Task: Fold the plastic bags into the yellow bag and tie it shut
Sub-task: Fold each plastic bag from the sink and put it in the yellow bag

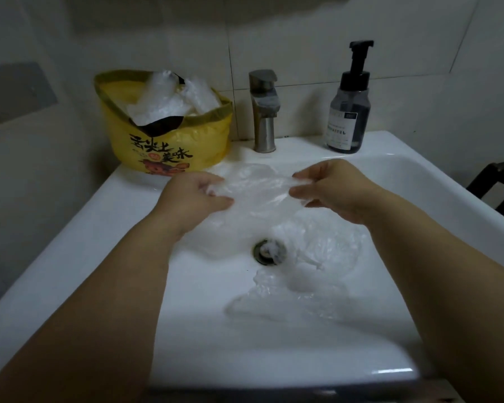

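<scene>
A clear plastic bag (256, 193) is stretched between my two hands above the white sink (128, 228). My left hand (195, 196) pinches its left end, and my right hand (329, 187) pinches its right end. The bag's lower part hangs into the basin. Another crumpled clear bag (312, 266) lies in the basin, partly over the drain (269, 251). The yellow bag (169, 141), printed with black characters, stands open on the sink's back left corner. It holds several clear folded bags (169, 97) and something black.
A metal faucet (264, 112) rises at the back centre of the sink. A dark pump soap bottle (351, 103) stands on the rim at the back right. Tiled wall lies behind. A dark frame (498, 181) shows at the right edge.
</scene>
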`<action>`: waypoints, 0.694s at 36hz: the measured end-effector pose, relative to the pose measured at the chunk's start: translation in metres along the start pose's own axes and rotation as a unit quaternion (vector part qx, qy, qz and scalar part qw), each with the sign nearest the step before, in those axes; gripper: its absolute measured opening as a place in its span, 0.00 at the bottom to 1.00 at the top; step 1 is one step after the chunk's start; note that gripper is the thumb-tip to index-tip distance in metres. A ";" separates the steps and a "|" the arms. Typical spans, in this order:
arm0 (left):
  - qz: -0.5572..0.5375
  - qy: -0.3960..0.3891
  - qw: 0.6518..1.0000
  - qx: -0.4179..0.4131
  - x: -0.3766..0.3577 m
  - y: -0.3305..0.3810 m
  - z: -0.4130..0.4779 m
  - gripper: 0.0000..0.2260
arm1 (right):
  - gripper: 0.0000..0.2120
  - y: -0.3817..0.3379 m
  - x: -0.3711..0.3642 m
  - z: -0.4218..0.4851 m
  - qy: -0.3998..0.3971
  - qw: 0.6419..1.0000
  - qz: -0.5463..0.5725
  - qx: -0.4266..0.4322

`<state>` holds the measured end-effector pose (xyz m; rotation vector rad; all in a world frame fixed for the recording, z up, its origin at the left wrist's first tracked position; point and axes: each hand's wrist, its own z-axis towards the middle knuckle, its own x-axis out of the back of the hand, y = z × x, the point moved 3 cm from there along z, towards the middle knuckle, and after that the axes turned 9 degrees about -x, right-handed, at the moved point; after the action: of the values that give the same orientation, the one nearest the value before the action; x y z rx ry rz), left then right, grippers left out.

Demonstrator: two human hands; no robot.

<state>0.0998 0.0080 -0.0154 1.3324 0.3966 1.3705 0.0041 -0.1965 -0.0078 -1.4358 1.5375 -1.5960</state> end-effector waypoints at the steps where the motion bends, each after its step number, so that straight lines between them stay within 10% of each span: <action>1: 0.015 0.009 1.000 -0.004 0.001 0.000 0.000 0.11 | 0.08 0.001 0.000 -0.001 0.008 1.000 -0.014 -0.004; 12: -0.283 0.041 0.954 0.088 0.002 0.010 0.003 0.05 | 0.07 0.000 0.003 0.004 -0.037 0.981 0.189 -0.014; 20: -0.132 0.014 0.989 0.061 -0.001 0.004 0.002 0.04 | 0.31 0.000 0.012 0.003 -0.081 0.996 -0.025 -0.035; 25: -0.239 -0.028 0.968 0.074 0.002 0.005 0.006 0.11 | 0.15 0.001 0.000 -0.010 -0.219 0.963 -0.124 -0.092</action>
<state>0.1030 0.0056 -0.0091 1.2864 0.7413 0.9120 -0.0049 -0.1926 -0.0067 -1.9916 1.3067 -1.1688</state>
